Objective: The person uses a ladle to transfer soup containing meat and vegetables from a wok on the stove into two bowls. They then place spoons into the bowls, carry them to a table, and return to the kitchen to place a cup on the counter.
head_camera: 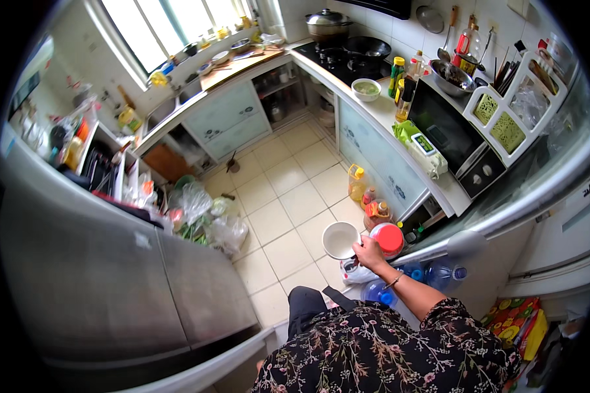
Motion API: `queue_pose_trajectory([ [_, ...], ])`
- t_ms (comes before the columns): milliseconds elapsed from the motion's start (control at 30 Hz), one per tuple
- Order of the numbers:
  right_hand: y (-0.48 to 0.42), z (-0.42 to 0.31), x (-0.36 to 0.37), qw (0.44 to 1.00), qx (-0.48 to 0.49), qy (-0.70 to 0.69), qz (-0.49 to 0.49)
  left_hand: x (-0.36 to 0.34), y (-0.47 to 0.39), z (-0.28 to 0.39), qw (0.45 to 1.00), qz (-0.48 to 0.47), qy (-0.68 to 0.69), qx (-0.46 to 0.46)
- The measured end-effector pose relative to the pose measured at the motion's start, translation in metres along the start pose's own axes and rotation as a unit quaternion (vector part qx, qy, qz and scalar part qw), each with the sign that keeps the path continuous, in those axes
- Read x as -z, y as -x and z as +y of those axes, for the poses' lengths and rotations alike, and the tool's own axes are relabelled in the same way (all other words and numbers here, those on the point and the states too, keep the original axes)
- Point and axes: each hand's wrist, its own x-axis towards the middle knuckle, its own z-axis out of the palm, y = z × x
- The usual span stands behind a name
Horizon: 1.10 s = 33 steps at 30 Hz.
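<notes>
My right hand (368,252) is closed on the handle of a white cup (340,240), whose mouth faces up and whose inside looks pale. A bracelet is on that wrist. Just beyond the hand stands a jar with a red lid (389,238) on the floor side of the counter. My left hand is out of view, apart from perhaps a sliver of skin at the lower edge by my patterned shirt. On the counter ahead sit a bowl of greenish soup (366,90), several bottles (396,76) and a pack of wipes (423,147) beside a microwave (450,127).
A steel refrigerator (103,275) flanks the left. Plastic bags with green vegetables (211,221) lie on the tiled floor. Oil jugs (357,183) stand along the right cabinet, and large water bottles (442,274) are near my right arm. A black wok (368,49) rests on the stove.
</notes>
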Motion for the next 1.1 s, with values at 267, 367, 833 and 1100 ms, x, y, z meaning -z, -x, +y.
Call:
queue_pose_trajectory([
  [267,-0.203,-0.043,-0.045,0.985,0.02,-0.076,0.154,0.015,-0.143,0.179,0.999,-0.046,-0.02,0.019],
  [367,-0.256,-0.033,-0.047,0.977,-0.059,-0.071,0.194,0.05,-0.202,0.295,0.999,-0.032,-0.001,-0.034],
  [833,-0.639,-0.151,-0.117,0.975,-0.075,-0.085,0.192,0.01,-0.305,0.866,0.906,-0.171,0.104,-0.373],
  [1100,-0.929,-0.319,-0.202,0.99,0.026,-0.105,0.091,0.008,-0.326,0.951,0.954,-0.102,0.116,-0.257],
])
